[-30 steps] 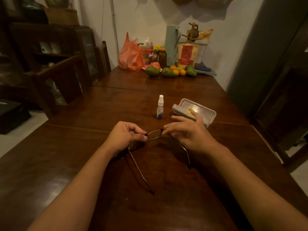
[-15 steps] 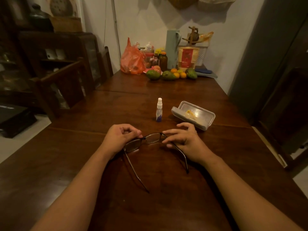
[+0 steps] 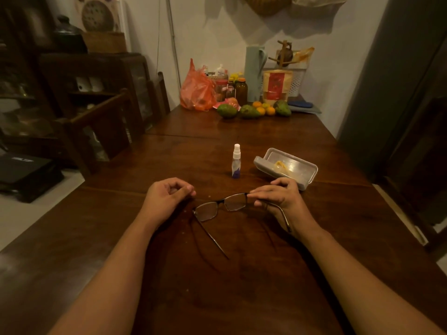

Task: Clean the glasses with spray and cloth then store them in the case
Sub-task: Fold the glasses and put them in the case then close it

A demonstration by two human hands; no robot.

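Observation:
Thin dark-framed glasses (image 3: 219, 207) with both temples unfolded are held just above the dark wooden table (image 3: 217, 298). My right hand (image 3: 278, 198) pinches their right corner at the hinge. My left hand (image 3: 169, 198) lies to the left of the frame, fingers loosely curled, apart from it and holding nothing. Behind the glasses stands a small clear spray bottle (image 3: 236, 161) with a white cap. To its right lies an open grey case (image 3: 287, 166) with a yellowish cloth (image 3: 280, 164) inside.
The far end of the table holds an orange plastic bag (image 3: 197, 89), jars, a pale green jug (image 3: 255, 72), avocados and small oranges (image 3: 264, 108). Wooden chairs (image 3: 104, 126) stand along the left side. A dark door and another chair are on the right.
My left hand has let go of the frame and drawn a little to the left. My right hand alone holds the glasses, which have shifted slightly to the right.

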